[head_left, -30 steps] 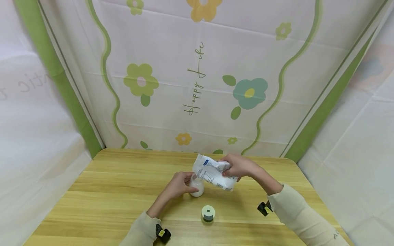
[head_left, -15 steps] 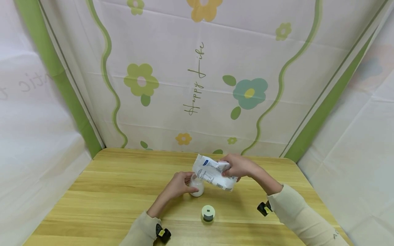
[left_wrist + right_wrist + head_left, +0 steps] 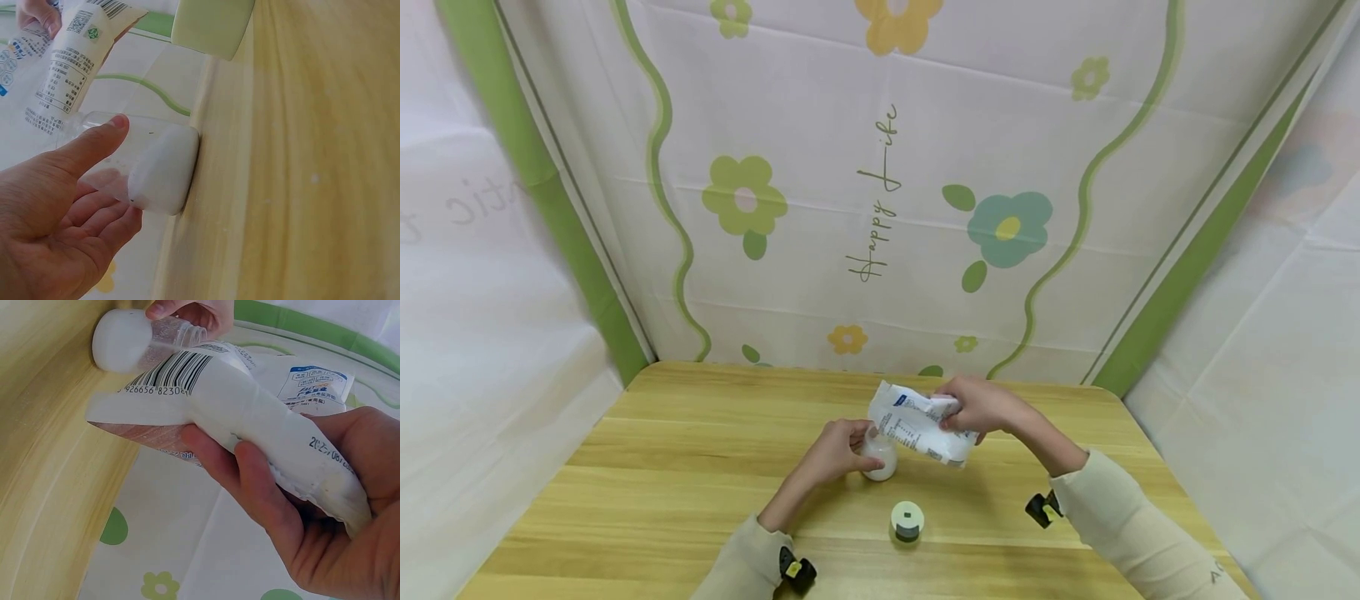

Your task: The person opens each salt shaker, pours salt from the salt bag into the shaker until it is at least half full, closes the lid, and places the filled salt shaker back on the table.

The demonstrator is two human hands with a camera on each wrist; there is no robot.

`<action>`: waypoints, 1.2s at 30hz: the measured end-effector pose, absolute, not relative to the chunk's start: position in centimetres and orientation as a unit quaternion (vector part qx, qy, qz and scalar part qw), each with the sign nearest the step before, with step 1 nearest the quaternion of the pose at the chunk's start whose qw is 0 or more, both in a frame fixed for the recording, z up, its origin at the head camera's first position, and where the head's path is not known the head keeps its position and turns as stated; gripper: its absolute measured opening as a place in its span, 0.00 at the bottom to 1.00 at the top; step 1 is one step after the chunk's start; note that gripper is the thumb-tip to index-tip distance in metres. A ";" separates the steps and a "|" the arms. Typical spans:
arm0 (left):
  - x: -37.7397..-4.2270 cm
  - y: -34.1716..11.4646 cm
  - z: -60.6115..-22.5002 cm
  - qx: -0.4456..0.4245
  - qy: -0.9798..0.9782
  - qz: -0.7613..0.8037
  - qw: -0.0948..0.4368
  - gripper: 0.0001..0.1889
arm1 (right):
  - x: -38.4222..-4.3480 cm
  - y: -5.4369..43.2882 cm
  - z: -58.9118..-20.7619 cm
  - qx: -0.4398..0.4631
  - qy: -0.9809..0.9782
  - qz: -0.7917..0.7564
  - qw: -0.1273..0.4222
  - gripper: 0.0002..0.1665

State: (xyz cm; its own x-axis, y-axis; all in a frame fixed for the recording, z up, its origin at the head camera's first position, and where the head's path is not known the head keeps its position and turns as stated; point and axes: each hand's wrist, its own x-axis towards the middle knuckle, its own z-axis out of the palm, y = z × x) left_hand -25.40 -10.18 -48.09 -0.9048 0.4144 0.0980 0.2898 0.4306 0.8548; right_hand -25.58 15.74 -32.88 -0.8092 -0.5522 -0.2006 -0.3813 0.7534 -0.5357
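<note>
My left hand [image 3: 833, 452] holds a small clear shaker jar [image 3: 880, 461] upright on the table, thumb on one side and fingers on the other. White contents fill its lower part, piled at a slant in the left wrist view [image 3: 164, 165]. My right hand [image 3: 983, 406] grips a white printed salt bag [image 3: 917, 427] from its far end. The bag is tilted, its other end over the jar's mouth; the opening itself is hidden. Barcode and print show on the bag [image 3: 250, 406] in the right wrist view. In front of the jar stands its pale green lid [image 3: 907, 520] with a grey flap.
The wooden table [image 3: 685, 500] runs back to a white flowered curtain [image 3: 820, 292], with more cloth at both sides. A small black wrist camera [image 3: 797, 571] sits at my left cuff, another [image 3: 1043, 508] at the right.
The bag's far corner has dipped slightly over the jar. Both hands, the jar and the lid stay in place.
</note>
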 end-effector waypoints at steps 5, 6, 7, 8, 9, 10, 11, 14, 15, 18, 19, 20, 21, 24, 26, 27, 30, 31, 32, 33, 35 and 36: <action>-25.4 -10.2 -48.1 0.210 0.844 0.491 0.063 0.32 | -25.6 15.7 -32.8 -0.262 0.919 -0.238 0.175 0.13; -25.4 -10.2 -48.1 0.210 0.843 0.491 0.063 0.32 | -25.6 15.7 -32.8 -0.264 0.918 -0.238 0.175 0.12; -25.4 -10.2 -48.1 0.210 0.843 0.492 0.063 0.32 | -25.6 15.7 -32.7 -0.266 0.917 -0.239 0.175 0.12; -25.4 -10.2 -48.1 0.210 0.842 0.492 0.063 0.33 | -25.6 15.7 -32.7 -0.269 0.917 -0.238 0.175 0.11; -25.4 -10.2 -48.1 0.210 0.842 0.493 0.063 0.32 | -25.6 15.7 -32.7 -0.273 0.916 -0.237 0.174 0.10; -25.4 -10.2 -48.1 0.210 0.842 0.493 0.064 0.33 | -25.6 15.7 -32.7 -0.274 0.915 -0.238 0.174 0.10; -25.4 -10.2 -48.1 0.210 0.842 0.494 0.064 0.33 | -25.7 15.7 -32.7 -0.275 0.915 -0.239 0.174 0.09; -25.4 -10.2 -48.1 0.210 0.842 0.493 0.064 0.33 | -25.7 15.8 -32.7 -0.280 0.914 -0.239 0.173 0.08; -25.4 -10.2 -48.1 0.210 0.842 0.493 0.065 0.33 | -25.7 15.8 -32.7 -0.280 0.914 -0.238 0.174 0.07; -25.4 -10.2 -48.1 0.210 0.842 0.493 0.065 0.33 | -25.8 15.8 -32.8 -0.281 0.913 -0.239 0.175 0.07; -25.4 -10.2 -48.2 0.210 0.842 0.493 0.065 0.33 | -25.8 15.8 -32.7 -0.281 0.913 -0.239 0.175 0.07; -25.4 -10.2 -48.2 0.208 0.842 0.493 0.066 0.33 | -25.8 15.8 -32.7 -0.282 0.912 -0.239 0.176 0.07; -25.4 -10.3 -48.2 0.208 0.842 0.493 0.065 0.33 | -25.8 15.8 -32.7 -0.283 0.912 -0.240 0.176 0.07; -25.3 -10.3 -48.1 0.208 0.842 0.493 0.066 0.33 | -25.8 15.8 -32.7 -0.284 0.911 -0.241 0.176 0.07; -25.4 -10.3 -48.2 0.209 0.842 0.492 0.065 0.34 | -25.8 15.9 -32.7 -0.285 0.911 -0.240 0.176 0.07; -25.4 -10.3 -48.1 0.210 0.842 0.492 0.064 0.33 | -25.8 15.9 -32.7 -0.284 0.911 -0.240 0.176 0.07; -25.4 -10.2 -48.1 0.212 0.842 0.493 0.063 0.33 | -25.9 15.9 -32.7 -0.283 0.912 -0.238 0.177 0.07; -25.4 -10.2 -48.1 0.212 0.841 0.493 0.063 0.33 | -25.9 15.9 -32.7 -0.284 0.912 -0.237 0.177 0.07; -25.4 -10.2 -48.1 0.212 0.841 0.494 0.064 0.32 | -25.8 15.9 -32.7 -0.283 0.912 -0.237 0.177 0.07; -25.4 -10.2 -48.2 0.215 0.841 0.493 0.063 0.32 | -25.8 15.8 -32.7 -0.283 0.912 -0.237 0.176 0.07; -25.4 -10.2 -48.2 0.217 0.841 0.492 0.062 0.31 | -25.8 15.9 -32.7 -0.285 0.912 -0.236 0.175 0.07; -25.4 -10.2 -48.2 0.217 0.841 0.492 0.062 0.31 | -25.8 15.8 -32.7 -0.285 0.913 -0.236 0.174 0.07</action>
State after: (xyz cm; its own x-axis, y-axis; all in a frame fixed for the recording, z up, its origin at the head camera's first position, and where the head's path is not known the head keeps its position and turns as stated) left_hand -25.40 -10.17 -48.21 -0.8980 0.4261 0.1099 0.3043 0.4211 0.8544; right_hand -25.76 15.85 -32.68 -0.7771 -0.6024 -0.1823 -0.4382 0.7257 -0.5304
